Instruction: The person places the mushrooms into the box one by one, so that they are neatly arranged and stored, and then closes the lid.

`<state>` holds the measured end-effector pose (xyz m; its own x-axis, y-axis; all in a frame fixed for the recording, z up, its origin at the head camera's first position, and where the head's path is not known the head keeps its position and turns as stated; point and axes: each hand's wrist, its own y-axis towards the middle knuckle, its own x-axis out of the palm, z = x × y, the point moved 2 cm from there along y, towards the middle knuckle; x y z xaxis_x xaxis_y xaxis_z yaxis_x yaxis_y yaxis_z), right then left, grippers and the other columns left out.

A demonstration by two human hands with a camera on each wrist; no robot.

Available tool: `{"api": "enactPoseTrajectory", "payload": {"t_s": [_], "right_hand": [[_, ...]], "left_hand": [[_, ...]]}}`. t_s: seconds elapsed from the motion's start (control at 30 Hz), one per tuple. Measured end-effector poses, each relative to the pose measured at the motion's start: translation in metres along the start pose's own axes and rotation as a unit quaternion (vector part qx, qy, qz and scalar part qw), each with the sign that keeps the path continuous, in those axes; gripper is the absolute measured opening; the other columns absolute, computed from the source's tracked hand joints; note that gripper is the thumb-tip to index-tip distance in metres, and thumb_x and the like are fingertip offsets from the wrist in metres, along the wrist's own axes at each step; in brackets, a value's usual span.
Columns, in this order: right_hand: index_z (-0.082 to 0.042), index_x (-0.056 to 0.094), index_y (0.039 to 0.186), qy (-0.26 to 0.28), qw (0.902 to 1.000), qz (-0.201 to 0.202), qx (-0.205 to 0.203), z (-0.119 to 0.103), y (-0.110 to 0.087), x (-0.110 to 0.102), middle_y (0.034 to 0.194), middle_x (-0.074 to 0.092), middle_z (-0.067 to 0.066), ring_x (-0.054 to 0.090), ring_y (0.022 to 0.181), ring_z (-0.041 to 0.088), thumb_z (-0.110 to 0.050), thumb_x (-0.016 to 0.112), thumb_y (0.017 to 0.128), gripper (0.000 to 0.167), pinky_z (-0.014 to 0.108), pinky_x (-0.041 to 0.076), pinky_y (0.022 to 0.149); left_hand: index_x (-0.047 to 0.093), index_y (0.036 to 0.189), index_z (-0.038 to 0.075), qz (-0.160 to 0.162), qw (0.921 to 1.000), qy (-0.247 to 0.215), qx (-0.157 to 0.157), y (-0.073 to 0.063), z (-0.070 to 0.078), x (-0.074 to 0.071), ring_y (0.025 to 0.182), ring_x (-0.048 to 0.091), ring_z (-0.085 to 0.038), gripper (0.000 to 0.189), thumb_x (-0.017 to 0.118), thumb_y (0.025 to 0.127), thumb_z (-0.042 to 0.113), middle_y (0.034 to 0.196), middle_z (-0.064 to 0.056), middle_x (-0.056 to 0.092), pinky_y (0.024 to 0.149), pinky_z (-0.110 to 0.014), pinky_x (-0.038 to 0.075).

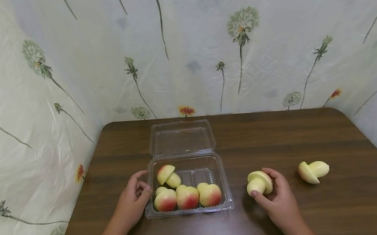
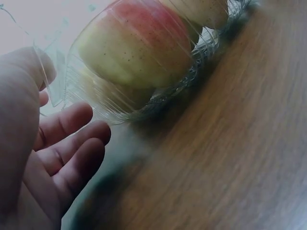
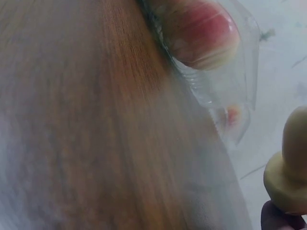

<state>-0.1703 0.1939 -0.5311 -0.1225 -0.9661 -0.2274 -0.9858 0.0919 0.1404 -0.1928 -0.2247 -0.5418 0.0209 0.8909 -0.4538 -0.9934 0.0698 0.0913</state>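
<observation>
A clear plastic clamshell box (image 1: 225,176) lies with its lid folded back. Several toy mushrooms, pale yellow with red-tinged caps, are inside; a tilted mushroom (image 1: 166,175) is at the back left, with a row along the front that includes a front-right mushroom (image 1: 210,194). My left hand (image 1: 132,199) touches the box's left rim, its fingers loosely bent in the left wrist view. To the right of the box, my right hand (image 1: 279,201) holds another mushroom (image 1: 259,182) between thumb and fingers, stem toward me. This held mushroom (image 3: 288,177) shows only partly in the right wrist view.
One more mushroom (image 1: 313,171) lies on its side on the brown wooden table (image 1: 360,206), right of my right hand. Behind the box body, its transparent lid (image 1: 181,137) lies toward the table's far edge. A flower-patterned sheet (image 1: 194,52) hangs behind the table.
</observation>
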Motion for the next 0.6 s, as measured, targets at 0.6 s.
{"api": "enactPoseTrajectory", "payload": {"t_s": [0.6], "right_hand": [[0.001, 0.037, 0.150, 0.004, 0.9972, -0.056, -0.049, -0.0060, 0.0066, 0.0018, 0.148, 0.049, 0.013, 0.058, 0.124, 0.001, 0.009, 0.074, 0.090, 0.071, 0.017, 0.054, 0.091]], "left_hand": [[0.050, 0.145, 0.017, -0.012, 0.9997, -0.018, -0.014, 0.0006, 0.0025, 0.0005, 0.074, 0.060, -0.011, 0.042, 0.060, 0.105, 0.014, 0.092, -0.004, 0.066, 0.070, -0.027, 0.051]]}}
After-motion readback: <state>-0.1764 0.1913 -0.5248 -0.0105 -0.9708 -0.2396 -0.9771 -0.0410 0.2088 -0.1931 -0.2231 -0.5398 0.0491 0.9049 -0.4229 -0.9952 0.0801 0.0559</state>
